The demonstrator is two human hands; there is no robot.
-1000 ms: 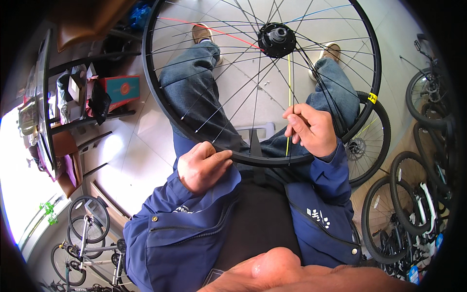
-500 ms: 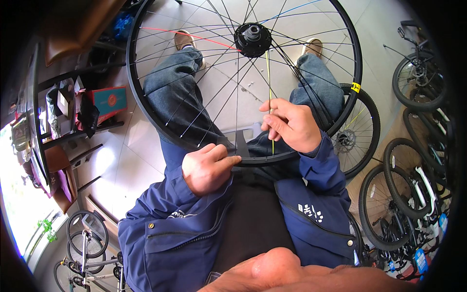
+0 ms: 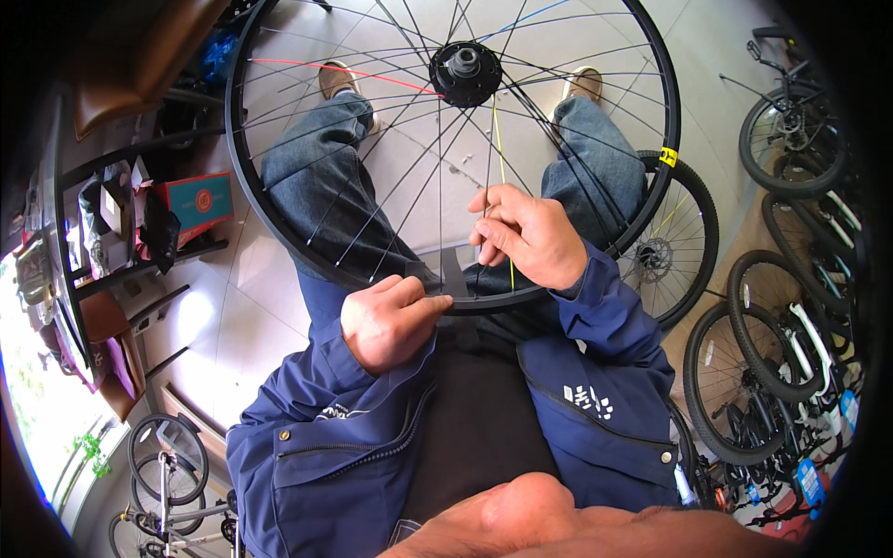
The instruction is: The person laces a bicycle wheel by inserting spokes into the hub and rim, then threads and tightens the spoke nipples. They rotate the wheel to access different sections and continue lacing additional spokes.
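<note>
A black-rimmed bicycle wheel (image 3: 674, 93) lies across my legs, its black hub (image 3: 465, 74) facing up. Near the rim's closest edge, my left hand (image 3: 391, 324) is closed, with the index finger stretched onto the rim. My right hand (image 3: 532, 237) is inside the wheel, thumb and fingers closed around a thin black spoke (image 3: 480, 268). Just beside it, a yellow-green spoke (image 3: 502, 158) passes behind that hand down to the rim. Most spokes are black, but one is red (image 3: 349, 73) and one blue (image 3: 526, 20). Fingertips of my right hand are partly hidden.
Another wheel with a tyre (image 3: 709, 232) stands by my right leg. Several bicycles (image 3: 735, 395) line the right side. On the left is a shelf with a teal and red box (image 3: 200, 200). A white bicycle (image 3: 166, 484) stands at the lower left.
My right hand has shifted slightly left across the spokes, and its fingers have closed on a black spoke. The left hand stays at the rim. The whole view has shifted a little.
</note>
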